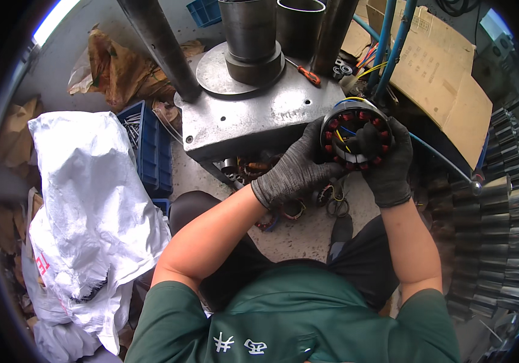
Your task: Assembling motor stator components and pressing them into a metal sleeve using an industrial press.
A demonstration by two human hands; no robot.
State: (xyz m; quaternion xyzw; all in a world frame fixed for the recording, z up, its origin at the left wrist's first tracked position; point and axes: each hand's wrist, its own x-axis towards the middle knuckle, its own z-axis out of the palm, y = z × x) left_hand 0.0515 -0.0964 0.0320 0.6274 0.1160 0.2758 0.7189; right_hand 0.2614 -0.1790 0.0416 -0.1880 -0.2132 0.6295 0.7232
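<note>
Both my hands wear dark grey knit gloves and hold up a motor stator [354,160], a dark metal ring lined inside with red copper coils. Its open face is tilted up toward me. My left hand [298,164] grips the ring's left side, its thumb along the lower edge. My right hand [391,164] wraps round the right side, with some fingers hidden behind the ring. Yellow and blue wires show inside the stator and at its far rim. Just beyond it lies the steel press table [259,121], carrying a round plate [208,72] and a thick steel cylinder [249,33].
An orange-handled screwdriver [309,75] rests on the press table. At left stand a white woven sack [90,175] and a blue crate [153,154] of metal rods. Stacked metal cylinders [495,242] fill the right; a ball-ended lever [476,184] juts out there. Cardboard [432,66] stands behind.
</note>
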